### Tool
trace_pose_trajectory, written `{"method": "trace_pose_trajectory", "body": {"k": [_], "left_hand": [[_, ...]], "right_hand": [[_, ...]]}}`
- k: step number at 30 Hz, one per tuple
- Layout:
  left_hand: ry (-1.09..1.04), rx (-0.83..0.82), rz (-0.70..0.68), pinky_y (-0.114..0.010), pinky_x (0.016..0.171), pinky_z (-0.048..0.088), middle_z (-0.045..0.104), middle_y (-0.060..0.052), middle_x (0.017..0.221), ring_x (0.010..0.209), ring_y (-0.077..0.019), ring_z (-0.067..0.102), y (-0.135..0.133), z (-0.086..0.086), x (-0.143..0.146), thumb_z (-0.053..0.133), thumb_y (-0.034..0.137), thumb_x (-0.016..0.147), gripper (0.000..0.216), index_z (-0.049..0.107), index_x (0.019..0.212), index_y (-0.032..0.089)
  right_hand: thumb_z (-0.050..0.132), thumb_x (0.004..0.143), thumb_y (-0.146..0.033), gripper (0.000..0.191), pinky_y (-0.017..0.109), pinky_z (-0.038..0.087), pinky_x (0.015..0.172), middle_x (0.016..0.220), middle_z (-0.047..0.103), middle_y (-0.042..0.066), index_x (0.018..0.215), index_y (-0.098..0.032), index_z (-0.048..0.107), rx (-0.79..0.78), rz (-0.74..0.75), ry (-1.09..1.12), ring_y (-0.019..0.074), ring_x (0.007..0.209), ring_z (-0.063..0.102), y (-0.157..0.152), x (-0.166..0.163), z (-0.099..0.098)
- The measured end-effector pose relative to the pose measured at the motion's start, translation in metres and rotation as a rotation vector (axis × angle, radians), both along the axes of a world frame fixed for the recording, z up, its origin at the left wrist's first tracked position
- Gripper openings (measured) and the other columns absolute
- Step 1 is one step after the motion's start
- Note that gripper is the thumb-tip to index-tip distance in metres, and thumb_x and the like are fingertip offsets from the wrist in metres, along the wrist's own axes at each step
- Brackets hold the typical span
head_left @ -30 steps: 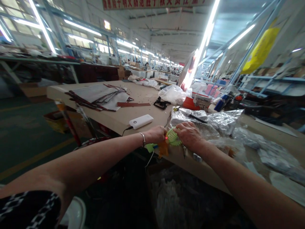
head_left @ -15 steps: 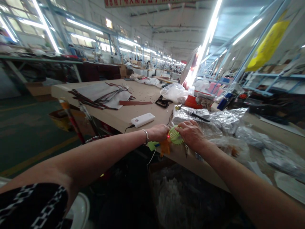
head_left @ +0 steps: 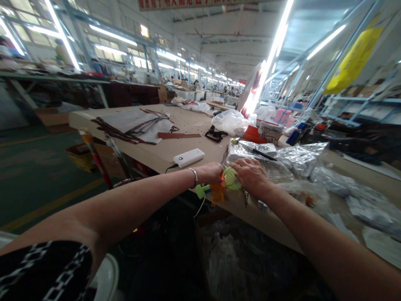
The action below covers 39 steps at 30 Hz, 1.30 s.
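Note:
A small light-green fan (head_left: 232, 179) with a round ribbed grille is at the near edge of the table, between my hands. My right hand (head_left: 252, 177) has its fingers closed over the fan's upper right side. On the fan's left, my left hand (head_left: 211, 173) is closed with the fingertips against the rim; what they pinch is hidden. A red light glows beside those fingertips. Below hang an orange strip (head_left: 217, 193) and a light-green piece (head_left: 202, 191) with a white cord. A white power bank (head_left: 189, 157) with a black cable lies beyond my left wrist.
Clear plastic bags (head_left: 300, 156) cover the table's right side, with a black rod (head_left: 258, 151) on them. Flat sheets (head_left: 138, 125) and a brown strip (head_left: 178, 135) lie at the left. Below the table edge stands a box of plastic scraps (head_left: 225, 259).
The view has shifted very slightly. My left hand has edged a little at the fan's rim, and less of the red light shows. My right hand stays on the fan.

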<state>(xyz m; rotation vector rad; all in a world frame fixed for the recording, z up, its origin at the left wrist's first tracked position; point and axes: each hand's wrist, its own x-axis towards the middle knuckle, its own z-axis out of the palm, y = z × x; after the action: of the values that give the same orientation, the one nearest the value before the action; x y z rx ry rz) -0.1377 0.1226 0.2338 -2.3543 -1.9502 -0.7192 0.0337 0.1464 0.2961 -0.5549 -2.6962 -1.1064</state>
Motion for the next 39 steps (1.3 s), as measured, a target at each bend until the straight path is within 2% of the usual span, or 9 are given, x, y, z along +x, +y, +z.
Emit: {"method": "trace_pose_trajectory", "body": {"k": [2, 6, 9, 18, 24, 29, 34, 39], "left_hand": [[0.006, 0.007, 0.005, -0.025, 0.054, 0.038, 0.067, -0.008, 0.072, 0.063, -0.0174, 0.057, -0.001, 0.000, 0.001, 0.055, 0.025, 0.071, 0.021, 0.072, 0.079, 0.015], [0.015, -0.013, 0.019, -0.025, 0.055, 0.039, 0.067, -0.008, 0.072, 0.065, -0.0173, 0.057, -0.006, 0.002, 0.002, 0.054, 0.025, 0.072, 0.021, 0.071, 0.077, 0.015], [0.009, -0.030, 0.033, -0.025, 0.054, 0.038, 0.066, -0.007, 0.070, 0.063, -0.0165, 0.056, -0.007, 0.002, 0.003, 0.054, 0.024, 0.070, 0.021, 0.071, 0.077, 0.015], [-0.050, -0.043, 0.015, -0.025, 0.053, 0.036, 0.062, -0.003, 0.065, 0.059, -0.0143, 0.051, -0.004, 0.002, 0.000, 0.057, 0.027, 0.068, 0.018, 0.070, 0.075, 0.016], [-0.165, -0.098, 0.046, -0.023, 0.050, 0.035, 0.059, -0.001, 0.066, 0.061, -0.0143, 0.051, -0.013, 0.004, -0.003, 0.067, 0.035, 0.062, 0.031, 0.068, 0.085, 0.014], [-0.291, -0.180, 0.011, -0.020, 0.053, 0.039, 0.062, 0.002, 0.072, 0.064, -0.0129, 0.053, -0.010, -0.005, -0.004, 0.070, 0.028, 0.058, 0.038, 0.067, 0.095, 0.017], [-0.372, -0.204, 0.017, -0.020, 0.051, 0.037, 0.060, 0.002, 0.068, 0.062, -0.0122, 0.051, -0.006, -0.008, -0.003, 0.070, 0.024, 0.059, 0.030, 0.066, 0.087, 0.015], [-0.398, -0.230, 0.020, -0.020, 0.048, 0.035, 0.056, 0.003, 0.062, 0.057, -0.0109, 0.047, -0.008, -0.004, -0.001, 0.069, 0.020, 0.060, 0.021, 0.065, 0.079, 0.014]], "right_hand": [[0.053, 0.087, -0.023, 0.031, 0.036, 0.033, 0.088, 0.115, 0.059, 0.004, 0.117, -0.024, 0.056, -0.021, 0.004, 0.018, 0.0241, 0.108, 0.049, 0.002, -0.002, 0.001], [0.051, 0.089, -0.025, 0.022, 0.036, 0.033, 0.090, 0.112, 0.062, 0.001, 0.109, -0.025, 0.060, -0.078, -0.020, -0.005, 0.0233, 0.106, 0.051, 0.009, -0.001, 0.001], [0.051, 0.089, -0.027, 0.023, 0.037, 0.033, 0.091, 0.116, 0.062, 0.000, 0.111, -0.027, 0.060, -0.107, -0.023, 0.000, 0.0225, 0.106, 0.052, 0.012, 0.000, 0.001], [0.059, 0.085, -0.031, 0.022, 0.038, 0.032, 0.090, 0.112, 0.064, 0.000, 0.107, -0.027, 0.063, -0.078, -0.046, -0.047, 0.0228, 0.105, 0.054, 0.009, -0.003, 0.005], [0.059, 0.085, -0.031, 0.022, 0.037, 0.032, 0.089, 0.113, 0.063, 0.000, 0.106, -0.028, 0.062, -0.063, -0.036, -0.019, 0.0219, 0.104, 0.055, 0.012, -0.001, 0.000], [0.058, 0.085, -0.030, 0.022, 0.037, 0.033, 0.089, 0.113, 0.063, 0.000, 0.107, -0.027, 0.062, -0.063, -0.042, -0.023, 0.0221, 0.102, 0.055, 0.011, -0.002, 0.000], [0.058, 0.085, -0.028, 0.022, 0.037, 0.034, 0.088, 0.112, 0.064, 0.001, 0.106, -0.026, 0.062, -0.063, -0.053, -0.019, 0.0221, 0.102, 0.056, 0.007, -0.002, 0.002], [0.057, 0.085, -0.028, 0.021, 0.037, 0.034, 0.088, 0.112, 0.064, 0.001, 0.106, -0.025, 0.063, -0.071, -0.056, -0.021, 0.0225, 0.102, 0.056, 0.006, -0.002, 0.002]]}}
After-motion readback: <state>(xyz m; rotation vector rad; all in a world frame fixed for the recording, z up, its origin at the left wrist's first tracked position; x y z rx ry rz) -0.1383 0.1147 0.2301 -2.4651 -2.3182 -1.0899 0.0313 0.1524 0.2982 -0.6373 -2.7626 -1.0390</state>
